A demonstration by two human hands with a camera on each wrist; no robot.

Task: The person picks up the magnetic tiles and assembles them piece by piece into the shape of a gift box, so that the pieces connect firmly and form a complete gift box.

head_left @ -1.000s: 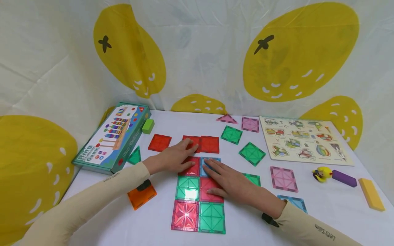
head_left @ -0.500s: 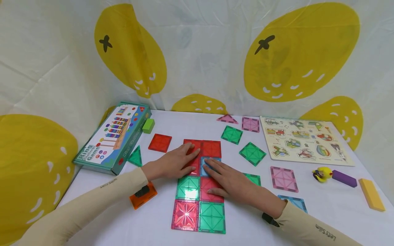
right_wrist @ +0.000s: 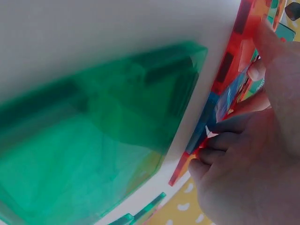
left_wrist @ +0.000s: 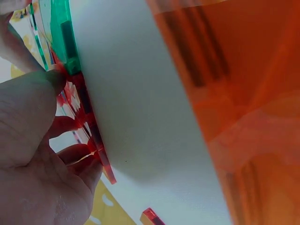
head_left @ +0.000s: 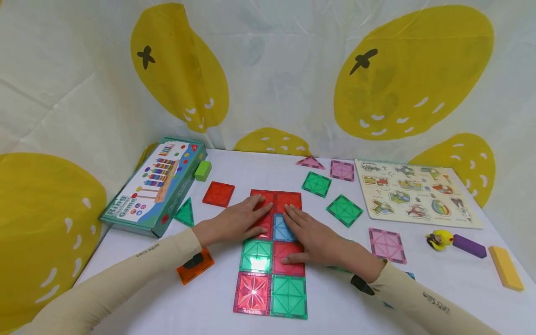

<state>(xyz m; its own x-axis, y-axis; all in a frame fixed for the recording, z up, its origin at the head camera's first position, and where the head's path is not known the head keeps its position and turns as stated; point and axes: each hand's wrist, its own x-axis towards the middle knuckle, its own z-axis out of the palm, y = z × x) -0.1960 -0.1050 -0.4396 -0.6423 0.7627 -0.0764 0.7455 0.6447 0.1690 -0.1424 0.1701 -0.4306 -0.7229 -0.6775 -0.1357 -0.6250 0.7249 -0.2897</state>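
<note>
Head view: high, forward-down over the whole table (head_left: 418, 279); wrist views: table-level, very close; all share the joined tile grid (head_left: 270, 260) (left_wrist: 79, 89) (right_wrist: 225, 75).

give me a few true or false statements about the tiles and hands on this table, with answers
1. Both hands rest flat on the joined grid of square magnetic tiles. True.
2. The left hand holds the green triangular tile. False: that tile lies untouched beside the game box.
3. The orange square tile lies under the left forearm. True.
4. The right hand grips the yellow wooden block. False: the block lies far right, untouched.
</note>
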